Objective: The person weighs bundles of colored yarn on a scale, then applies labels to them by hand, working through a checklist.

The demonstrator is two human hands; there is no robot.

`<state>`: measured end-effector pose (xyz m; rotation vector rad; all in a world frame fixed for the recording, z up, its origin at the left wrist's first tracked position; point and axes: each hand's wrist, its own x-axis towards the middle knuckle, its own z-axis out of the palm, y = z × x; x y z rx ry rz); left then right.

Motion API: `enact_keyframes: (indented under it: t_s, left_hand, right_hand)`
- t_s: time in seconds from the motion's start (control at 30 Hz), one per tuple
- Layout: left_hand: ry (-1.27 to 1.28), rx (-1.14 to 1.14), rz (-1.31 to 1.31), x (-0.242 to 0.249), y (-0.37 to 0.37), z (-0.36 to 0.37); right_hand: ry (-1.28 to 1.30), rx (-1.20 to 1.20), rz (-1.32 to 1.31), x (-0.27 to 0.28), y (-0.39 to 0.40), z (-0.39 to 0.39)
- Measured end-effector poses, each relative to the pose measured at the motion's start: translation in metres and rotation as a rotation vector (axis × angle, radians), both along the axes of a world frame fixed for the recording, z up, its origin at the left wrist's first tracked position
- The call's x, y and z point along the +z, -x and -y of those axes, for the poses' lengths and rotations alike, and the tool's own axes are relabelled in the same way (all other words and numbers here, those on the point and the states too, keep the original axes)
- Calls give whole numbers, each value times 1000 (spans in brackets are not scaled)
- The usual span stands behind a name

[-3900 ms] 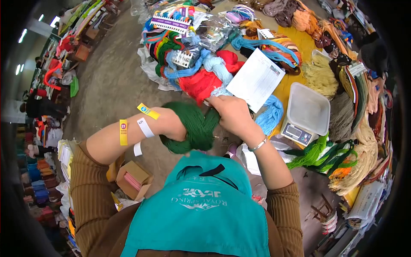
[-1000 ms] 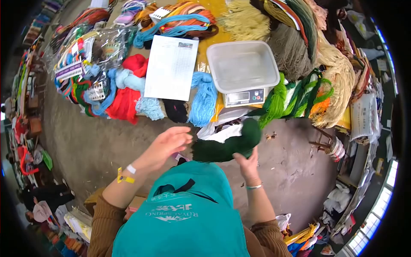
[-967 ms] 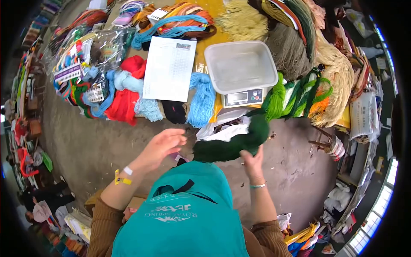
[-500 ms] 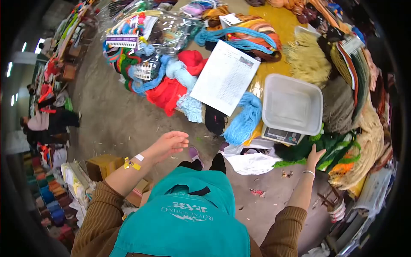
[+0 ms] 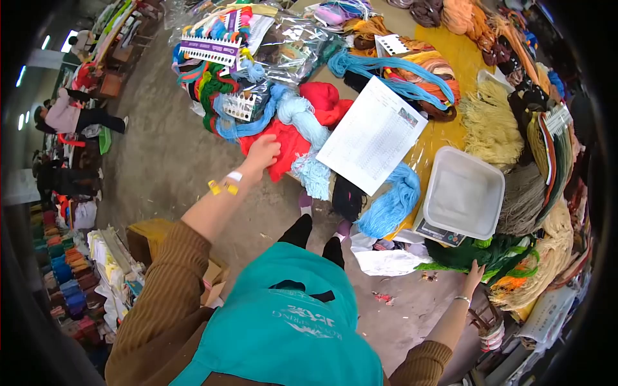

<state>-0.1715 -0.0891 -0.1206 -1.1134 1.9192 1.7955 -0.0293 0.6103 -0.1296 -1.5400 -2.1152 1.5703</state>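
My left hand [image 5: 261,156] is over the left end of a red yarn bundle [image 5: 288,152], fingers loosely bent and apart from the palm. Beside that bundle lies a light blue skein [image 5: 302,122]. At the table's right front edge my right hand [image 5: 475,275] grips the lower side of a dark green yarn skein [image 5: 483,256], some of its fingers hidden. Just above it, a clear plastic tub [image 5: 463,193] rests on a digital scale [image 5: 440,231]. A printed sheet [image 5: 372,136] lies across the yarn in the middle, and a bright blue skein [image 5: 393,201] hangs toward the front edge.
Colour cards [image 5: 209,49] with thread samples and plastic-wrapped yarn lie at the back left. Cream yarn [image 5: 492,122] and brown-grey hanks line the right side. A white bag [image 5: 386,260] hangs below the front edge. Cardboard boxes [image 5: 215,276] stand at left; people work far left.
My left hand has moved up and forward from above the floor to the red yarn. My right hand stays at the dark green skein. The view has shifted, so the table sits lower and further right.
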Motion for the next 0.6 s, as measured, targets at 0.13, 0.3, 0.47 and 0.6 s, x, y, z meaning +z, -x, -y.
enact_keyframes:
  t_s: [0.13,0.3,0.47,0.6]
  left_hand:
    - [473,-226,-229,-60,50,30]
    - [780,-456,-433,-102,91,37]
    - [866,-324,-452,-76,96,17]
    - [839,-357,-562,-42,89,10]
  right_hand:
    - [2,-15,-31,-8,-17,10]
    - [81,-44,56,3,-64,63]
    - [215,-32,192,-31,-134,130]
    - [404,33,268,-40,-151,198]
